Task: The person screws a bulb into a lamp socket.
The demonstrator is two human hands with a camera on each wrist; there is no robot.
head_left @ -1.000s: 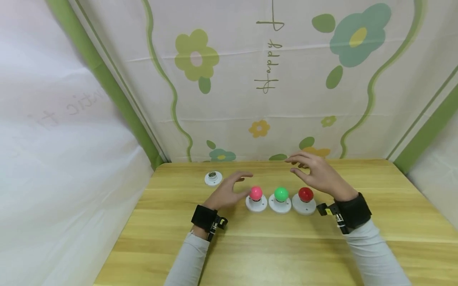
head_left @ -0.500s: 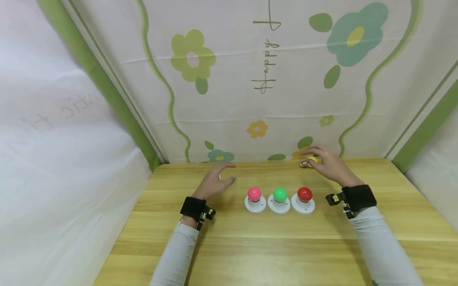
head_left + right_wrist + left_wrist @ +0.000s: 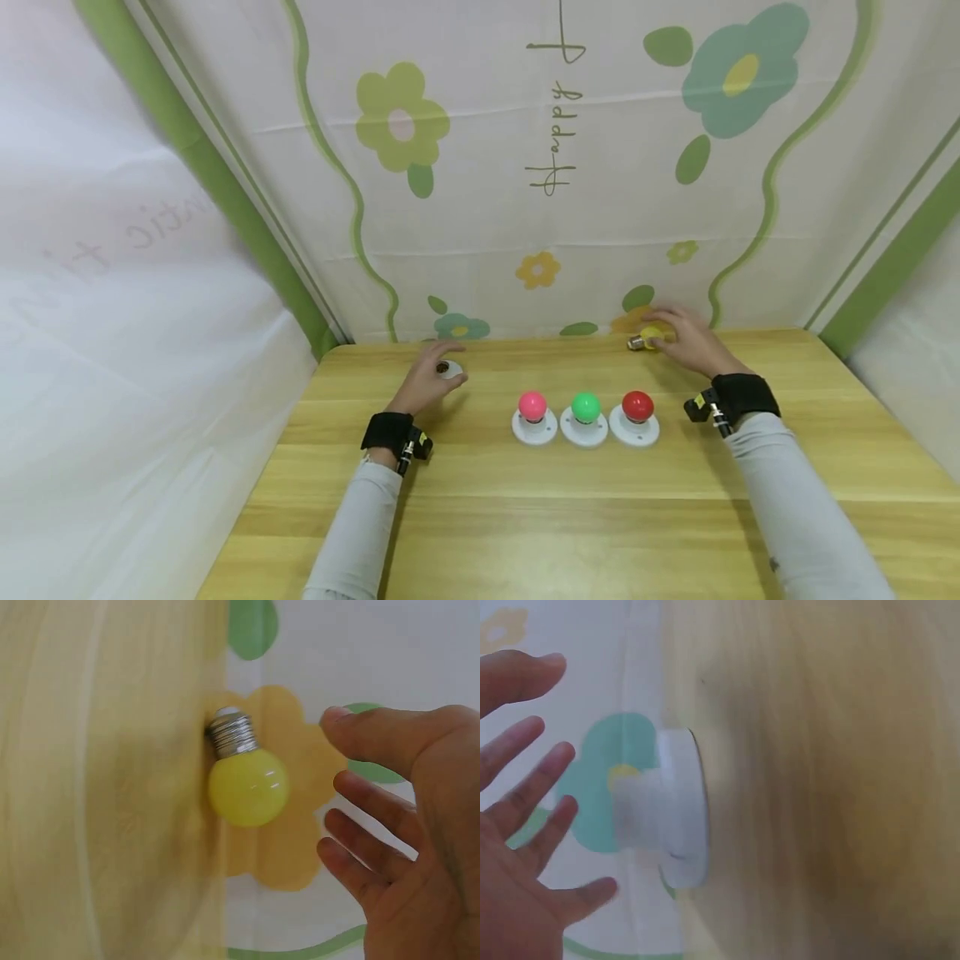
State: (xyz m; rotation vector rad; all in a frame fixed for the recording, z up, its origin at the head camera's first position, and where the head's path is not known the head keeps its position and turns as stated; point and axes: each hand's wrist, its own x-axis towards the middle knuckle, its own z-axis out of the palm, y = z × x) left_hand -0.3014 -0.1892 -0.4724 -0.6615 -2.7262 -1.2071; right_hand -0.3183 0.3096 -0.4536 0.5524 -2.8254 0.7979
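My left hand (image 3: 429,379) is over the white lamp socket (image 3: 451,369) at the back left, fingers and thumb spread around it. In the left wrist view the socket (image 3: 676,810) stands on its round base, apart from the fingertips. At the back right, a yellow light bulb (image 3: 248,787) with a silver screw base lies on its side on the table. My right hand (image 3: 692,342) hovers just above this bulb, thumb and fingers apart, holding nothing. The head view shows the bulb (image 3: 651,336) partly covered by that hand.
Between the hands stand three white sockets in a row, bearing a pink bulb (image 3: 532,407), a green bulb (image 3: 586,407) and a red bulb (image 3: 638,406). The wooden table (image 3: 525,533) ends at a flowered curtain (image 3: 480,208) behind.
My left hand has moved left from beside the pink bulb to the lone socket. My right hand has moved back and to the right, from near the red bulb to the yellow one.
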